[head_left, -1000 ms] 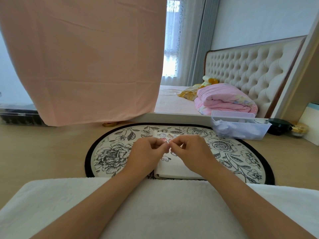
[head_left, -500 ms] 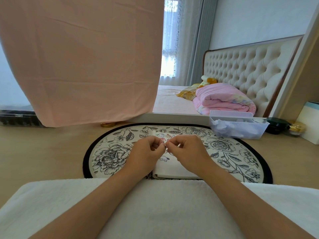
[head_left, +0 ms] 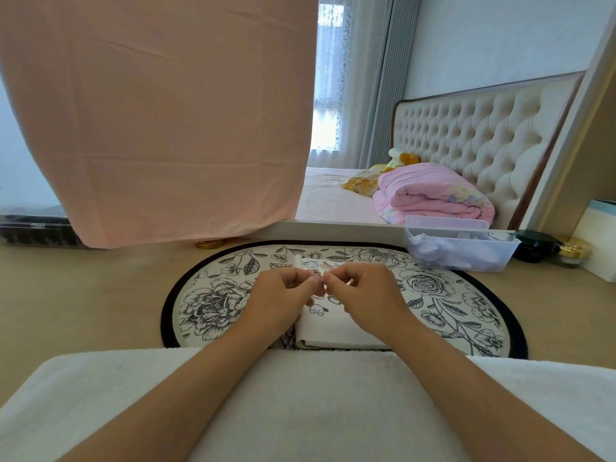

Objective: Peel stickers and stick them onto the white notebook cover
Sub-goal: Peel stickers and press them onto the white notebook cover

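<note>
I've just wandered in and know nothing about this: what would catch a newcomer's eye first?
First, the big peach-pink cloth hanging over the upper left. Then the left hand and right hand, meeting fingertip to fingertip to pinch a small sticker above the white notebook, which lies on the oval black-and-white floral mat. At the back right, a folded pink quilt sits on the bed.

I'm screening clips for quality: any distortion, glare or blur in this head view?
Head view: wide-angle distortion bows the headboard; the window is blown out; left hand and right hand look sharp, but the sticker they pinch is too small to read.
</note>
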A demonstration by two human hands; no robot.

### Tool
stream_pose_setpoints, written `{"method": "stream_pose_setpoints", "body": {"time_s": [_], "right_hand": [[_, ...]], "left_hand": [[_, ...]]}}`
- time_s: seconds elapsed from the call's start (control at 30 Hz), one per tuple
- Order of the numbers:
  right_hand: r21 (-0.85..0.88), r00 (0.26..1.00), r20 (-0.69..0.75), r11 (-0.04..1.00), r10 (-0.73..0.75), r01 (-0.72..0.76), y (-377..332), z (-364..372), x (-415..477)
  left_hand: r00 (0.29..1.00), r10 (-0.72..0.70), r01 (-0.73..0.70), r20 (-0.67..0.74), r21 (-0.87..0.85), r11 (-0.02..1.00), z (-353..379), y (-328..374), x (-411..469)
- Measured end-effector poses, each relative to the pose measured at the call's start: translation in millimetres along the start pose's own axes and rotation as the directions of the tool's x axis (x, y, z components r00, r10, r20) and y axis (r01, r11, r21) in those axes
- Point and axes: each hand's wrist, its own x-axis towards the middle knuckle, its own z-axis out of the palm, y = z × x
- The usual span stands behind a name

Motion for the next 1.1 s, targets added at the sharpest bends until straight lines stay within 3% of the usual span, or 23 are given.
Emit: {"method": "stream_pose_setpoints", "body": {"time_s": [0.17,0.37,0.7,0.93,1.1], "right_hand": [[-0.131,0.999,-0.01,0.99,-0.047,0.046,1.1,1.5,1.1],[-0.202,0.995,0.005,0.975,-0.097,0.096,-0.6,3.2,-0.3],[0.005,1.0,0.011,1.0,0.007,-0.007,-0.5,2.5,1.0],[0.253,0.979,0.128,0.949,0.158,-0.187,-5.9,1.5,0.2],[0.284,0.988,0.097,0.948,0.12,-0.143,-5.2,-0.7,1.4]], "left_hand": [[1.0,-0.003,0.003,-0.003,0.008,1.0,-0.6,-0.2,-0.5],[0.998,0.052,-0.046,-0.043,0.132,0.99,1.1,-2.8,1.0],[0.994,0.11,-0.107,-0.017,0.151,0.983,0.6,-5.6,1.1],[0.991,0.129,-0.13,0.021,0.093,0.987,1.1,-7.6,4.5],[0.992,0.116,-0.118,0.039,0.051,0.992,0.4,-6.2,5.0]]}}
